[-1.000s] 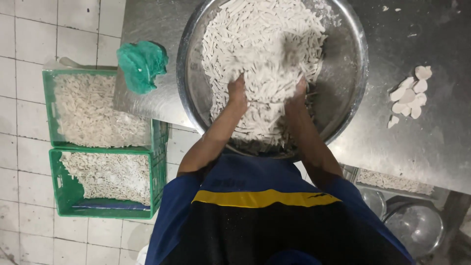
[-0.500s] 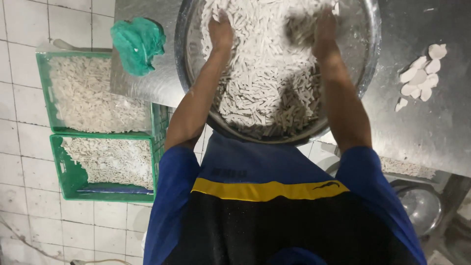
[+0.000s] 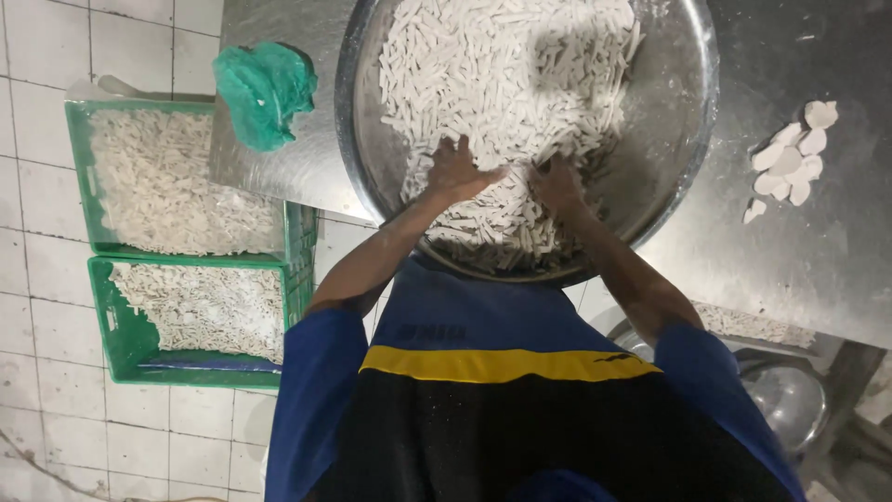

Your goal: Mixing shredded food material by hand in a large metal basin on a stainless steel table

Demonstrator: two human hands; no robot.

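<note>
Head view. Item: heap of short white dough sticks in a wide round steel basin, lying ahead of my hands, the bulk at the far side. My left hand was spread flat, fingers open, on the near edge of the heap; my right hand lay palm-down beside it, equally near, fingers part buried. The sticks lay every way. Surface: grey steel worktop. Room: white tiled floor, two green plastic crates at my left.
</note>
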